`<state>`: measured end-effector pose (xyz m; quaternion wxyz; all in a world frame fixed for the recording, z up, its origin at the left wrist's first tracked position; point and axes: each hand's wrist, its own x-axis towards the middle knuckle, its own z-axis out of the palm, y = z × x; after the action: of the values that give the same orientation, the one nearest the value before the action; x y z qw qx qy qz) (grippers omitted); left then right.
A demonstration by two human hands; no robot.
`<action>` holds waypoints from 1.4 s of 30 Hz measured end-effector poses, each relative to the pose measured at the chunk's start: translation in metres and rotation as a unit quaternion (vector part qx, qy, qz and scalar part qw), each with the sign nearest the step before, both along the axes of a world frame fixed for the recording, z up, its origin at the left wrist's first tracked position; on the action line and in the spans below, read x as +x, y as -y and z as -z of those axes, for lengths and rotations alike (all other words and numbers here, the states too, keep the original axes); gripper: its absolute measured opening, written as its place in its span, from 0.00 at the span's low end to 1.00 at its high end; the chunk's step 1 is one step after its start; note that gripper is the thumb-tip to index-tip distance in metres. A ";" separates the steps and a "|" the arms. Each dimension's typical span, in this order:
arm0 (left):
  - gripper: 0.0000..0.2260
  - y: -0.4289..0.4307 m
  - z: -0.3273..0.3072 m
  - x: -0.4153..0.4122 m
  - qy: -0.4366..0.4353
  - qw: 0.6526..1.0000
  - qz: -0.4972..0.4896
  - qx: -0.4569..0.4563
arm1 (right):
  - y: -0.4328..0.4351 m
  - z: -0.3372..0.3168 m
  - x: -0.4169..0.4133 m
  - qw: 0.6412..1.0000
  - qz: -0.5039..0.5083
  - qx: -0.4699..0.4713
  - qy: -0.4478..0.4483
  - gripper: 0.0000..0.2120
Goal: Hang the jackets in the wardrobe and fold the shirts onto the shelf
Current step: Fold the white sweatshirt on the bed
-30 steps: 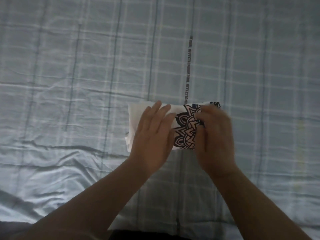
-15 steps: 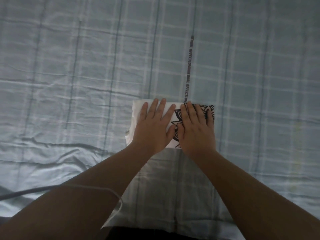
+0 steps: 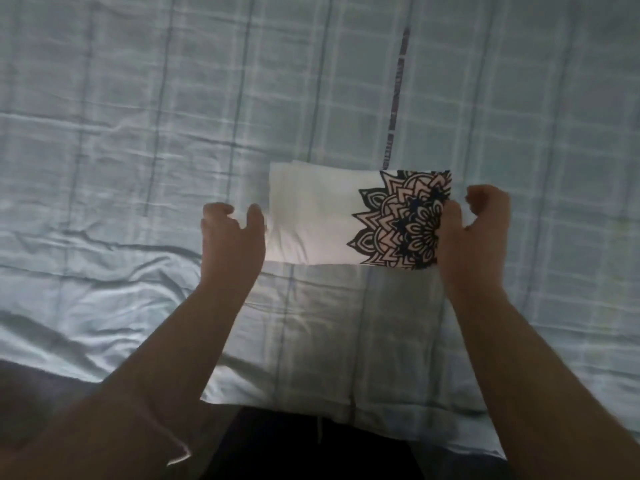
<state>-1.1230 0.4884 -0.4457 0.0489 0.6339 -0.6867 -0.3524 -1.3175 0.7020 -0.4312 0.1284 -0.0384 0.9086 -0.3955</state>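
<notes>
Hands (image 3: pixel 232 237) apart now, curled beside shirt (image 3: pixel 318 220)

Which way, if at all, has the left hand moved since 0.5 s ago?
Yes. The left hand slid left off the folded white mandala-print shirt, which stayed put, to its left edge.

A folded white shirt (image 3: pixel 311 216) lies on the checked bedsheet (image 3: pixel 138 116), left hand (image 3: pixel 232 240) and right hand (image 3: pixel 474 233) curled at its 2 ends.
</notes>
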 end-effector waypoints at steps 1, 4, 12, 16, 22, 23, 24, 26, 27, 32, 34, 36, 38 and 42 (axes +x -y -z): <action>0.25 0.004 0.005 0.003 0.046 0.996 -0.031 0.070 | -0.001 0.003 -0.002 0.998 0.017 0.032 0.056 0.23; 0.34 0.002 0.010 0.005 0.065 0.971 -0.033 0.226 | 0.001 0.013 -0.004 0.967 0.024 0.087 0.240 0.32; 0.39 0.006 0.003 -0.030 -0.060 0.937 -0.064 0.337 | 0.010 0.015 -0.018 0.927 0.003 0.053 0.371 0.34; 0.35 0.012 0.008 -0.031 -0.116 0.906 -0.114 0.391 | 0.008 0.017 -0.025 0.915 0.038 0.018 0.401 0.31; 0.23 0.001 -0.017 -0.022 -0.232 0.834 -0.146 0.480 | 0.005 -0.015 -0.021 0.881 0.089 -0.127 0.447 0.22; 0.24 -0.002 -0.026 -0.020 -0.239 0.836 -0.137 0.475 | 0.003 -0.027 -0.019 0.874 0.088 -0.155 0.452 0.21; 0.24 -0.006 -0.038 -0.017 -0.244 0.840 -0.124 0.468 | 0.000 -0.040 -0.017 0.866 0.085 -0.180 0.458 0.20; 0.21 -0.011 -0.071 -0.010 -0.258 0.847 -0.093 0.456 | -0.007 -0.073 -0.014 0.860 0.067 -0.201 0.464 0.20; 0.19 -0.013 -0.092 -0.006 -0.271 0.847 -0.075 0.451 | -0.009 -0.091 -0.013 0.864 0.047 -0.200 0.460 0.20; 0.24 -0.012 -0.206 0.030 -0.375 0.855 -0.025 0.357 | -0.007 -0.202 0.001 0.893 -0.052 -0.194 0.402 0.25; 0.27 -0.009 -0.258 0.046 -0.408 0.861 -0.017 0.303 | 0.003 -0.253 0.013 0.898 -0.078 -0.212 0.379 0.30; 0.29 -0.005 -0.307 0.067 -0.428 0.869 -0.021 0.247 | 0.016 -0.298 0.025 0.896 -0.106 -0.234 0.362 0.38; 0.29 0.001 -0.351 0.094 -0.452 0.868 -0.017 0.203 | 0.035 -0.338 0.040 0.894 -0.147 -0.241 0.348 0.41; 0.26 0.016 -0.421 0.164 -0.496 0.856 -0.030 0.143 | 0.087 -0.402 0.088 0.902 -0.209 -0.242 0.290 0.26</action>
<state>-0.9593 0.4724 -0.0246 0.3024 0.3952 -0.4939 -0.7131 -1.2298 0.6151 -0.0292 0.4523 -0.1409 0.6791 -0.5607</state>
